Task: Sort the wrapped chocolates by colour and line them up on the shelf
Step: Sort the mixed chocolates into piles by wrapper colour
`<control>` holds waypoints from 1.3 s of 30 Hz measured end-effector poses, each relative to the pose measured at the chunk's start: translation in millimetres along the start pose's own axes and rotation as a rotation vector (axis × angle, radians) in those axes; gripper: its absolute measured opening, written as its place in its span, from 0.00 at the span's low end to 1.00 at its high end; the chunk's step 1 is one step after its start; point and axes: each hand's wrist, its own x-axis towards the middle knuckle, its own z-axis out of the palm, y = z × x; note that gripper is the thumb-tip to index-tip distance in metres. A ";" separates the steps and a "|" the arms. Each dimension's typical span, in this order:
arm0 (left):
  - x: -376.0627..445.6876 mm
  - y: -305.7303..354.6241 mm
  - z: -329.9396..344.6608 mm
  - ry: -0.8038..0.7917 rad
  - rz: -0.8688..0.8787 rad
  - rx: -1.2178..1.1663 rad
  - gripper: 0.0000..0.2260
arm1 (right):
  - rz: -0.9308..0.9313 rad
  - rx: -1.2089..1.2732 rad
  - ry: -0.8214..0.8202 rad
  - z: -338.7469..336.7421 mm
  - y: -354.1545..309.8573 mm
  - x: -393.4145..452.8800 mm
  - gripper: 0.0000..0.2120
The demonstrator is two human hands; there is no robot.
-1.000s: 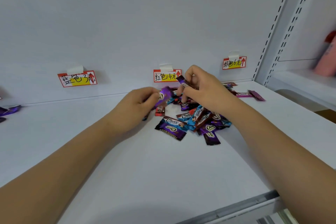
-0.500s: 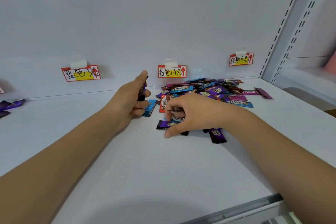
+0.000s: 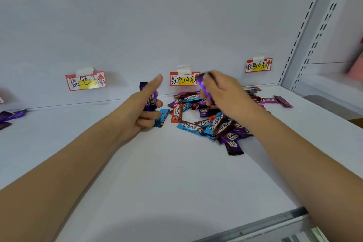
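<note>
Two hands worked over the white shelf (image 3: 176, 182). Open room: a broad bare stretch lay between the pile of wrapped chocolates (image 3: 212, 120) and the shelf's metal front edge (image 3: 255, 226); more bare shelf ran left of the pile toward a few purple pieces (image 3: 9, 117) near the left border. The pile sat toward the back wall, under the red-bordered middle label (image 3: 183, 79), with stragglers reaching right toward a slotted upright (image 3: 306, 31).

Left hand (image 3: 141, 110): fingers curled round purple chocolates (image 3: 150, 99) held upright, thumb raised. It touched a blue chocolate (image 3: 162, 118) lying at the pile's left edge.

Right hand (image 3: 224, 94): above the pile, fingers pinching a single purple chocolate (image 3: 203, 86) (blurred, so details unclear).

Wrappers: blue, red, brown, purple and pink, glossy, crimped ends, printed "Choco"; they overlapped at mixed angles, unsorted.
</note>
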 end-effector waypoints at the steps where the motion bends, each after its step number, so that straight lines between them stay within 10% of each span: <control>1: 0.2 -2.0 1.3 0.017 0.025 0.062 0.23 | 0.051 0.076 0.097 -6.1 2.6 2.7 0.12; 5: 3.9 -8.4 5.1 0.092 0.132 0.121 0.20 | 0.089 -0.056 0.318 -23.1 16.8 7.8 0.18; 14: 21.6 -19.2 0.5 0.361 0.420 0.734 0.10 | 0.024 -0.327 -0.004 -11.3 25.8 10.5 0.07; 22: 61.8 -18.4 21.8 0.429 0.361 1.353 0.23 | 0.277 -0.728 -0.057 -22.9 45.9 12.4 0.27; 32: 59.9 -6.9 10.6 0.101 0.278 0.987 0.08 | 0.204 -0.522 -0.124 -20.5 35.8 11.3 0.20; 39: 56.3 0.1 7.1 0.178 0.210 0.521 0.04 | 0.096 -0.289 0.027 -20.1 30.2 12.3 0.10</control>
